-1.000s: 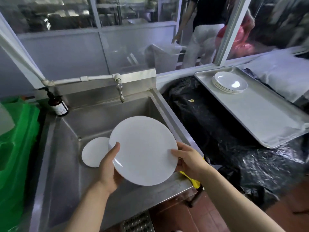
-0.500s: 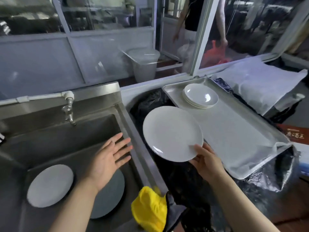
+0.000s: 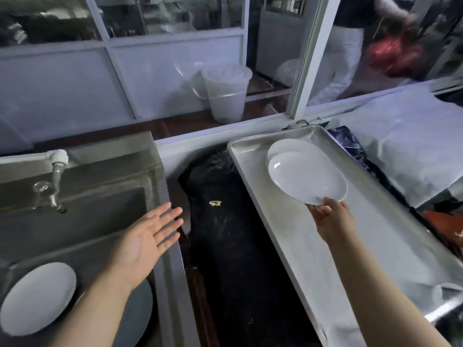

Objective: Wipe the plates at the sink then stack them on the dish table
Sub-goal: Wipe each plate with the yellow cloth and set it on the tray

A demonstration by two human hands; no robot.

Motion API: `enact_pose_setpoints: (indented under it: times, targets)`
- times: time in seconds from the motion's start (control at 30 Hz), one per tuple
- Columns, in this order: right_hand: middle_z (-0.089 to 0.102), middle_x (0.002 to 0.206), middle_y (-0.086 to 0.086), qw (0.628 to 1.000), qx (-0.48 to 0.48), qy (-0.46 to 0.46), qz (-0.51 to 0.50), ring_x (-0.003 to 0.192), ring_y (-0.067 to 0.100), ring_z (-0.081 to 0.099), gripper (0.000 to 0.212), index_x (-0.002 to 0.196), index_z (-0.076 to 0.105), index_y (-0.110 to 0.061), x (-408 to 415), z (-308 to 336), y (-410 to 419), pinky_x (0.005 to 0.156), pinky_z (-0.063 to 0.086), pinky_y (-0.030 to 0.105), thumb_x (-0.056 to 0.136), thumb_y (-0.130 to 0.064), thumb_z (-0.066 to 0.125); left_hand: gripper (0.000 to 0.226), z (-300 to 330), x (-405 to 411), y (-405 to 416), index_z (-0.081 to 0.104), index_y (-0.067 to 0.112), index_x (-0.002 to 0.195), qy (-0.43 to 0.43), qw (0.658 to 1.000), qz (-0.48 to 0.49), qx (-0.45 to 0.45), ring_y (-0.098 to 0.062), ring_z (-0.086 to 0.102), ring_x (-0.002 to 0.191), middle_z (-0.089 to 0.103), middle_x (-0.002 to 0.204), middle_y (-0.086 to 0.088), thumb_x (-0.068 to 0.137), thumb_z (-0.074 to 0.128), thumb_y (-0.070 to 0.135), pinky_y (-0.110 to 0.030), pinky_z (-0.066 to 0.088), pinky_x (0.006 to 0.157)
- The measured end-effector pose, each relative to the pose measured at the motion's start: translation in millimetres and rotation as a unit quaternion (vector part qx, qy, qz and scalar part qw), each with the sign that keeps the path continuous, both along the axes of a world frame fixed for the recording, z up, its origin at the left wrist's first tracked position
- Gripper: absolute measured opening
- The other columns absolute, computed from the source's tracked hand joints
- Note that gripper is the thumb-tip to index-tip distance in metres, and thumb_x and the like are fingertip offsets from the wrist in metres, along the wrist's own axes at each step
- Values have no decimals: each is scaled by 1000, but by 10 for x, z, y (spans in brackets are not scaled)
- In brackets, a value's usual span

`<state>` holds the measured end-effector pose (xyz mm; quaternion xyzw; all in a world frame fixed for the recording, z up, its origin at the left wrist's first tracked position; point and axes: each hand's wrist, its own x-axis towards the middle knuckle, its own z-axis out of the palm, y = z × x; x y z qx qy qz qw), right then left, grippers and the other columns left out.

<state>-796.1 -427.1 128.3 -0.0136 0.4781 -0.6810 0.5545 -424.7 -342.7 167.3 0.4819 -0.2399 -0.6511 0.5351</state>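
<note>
A clear plastic bucket (image 3: 226,92) stands behind the glass. Black plastic sheeting (image 3: 233,236) covers the counter, with a small yellow scrap (image 3: 215,203) on it.

We see the sink (image 3: 100,221) at left with two plates (image 3: 37,301) lying in it, the tap (image 3: 56,181) behind them. Right of the sink sits the tray (image 3: 313,259) on the tabletop, a stack of plates (image 3: 283,147) at its far end, a held plate (image 3: 305,177) just above it.
</note>
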Motion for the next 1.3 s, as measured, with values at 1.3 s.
enact_pose_setpoints:
  times: [1.3]
  targets:
    - [41,132,20,844,251,451,142,107,38,54,57,134,43,-16,-219,-478,-983,91,51,49,87,-48,48,33,16,-27,-119,59,17,123,20,998,54,25,-20,68,105,69,120,-6,98,38,17,-37,58,81]
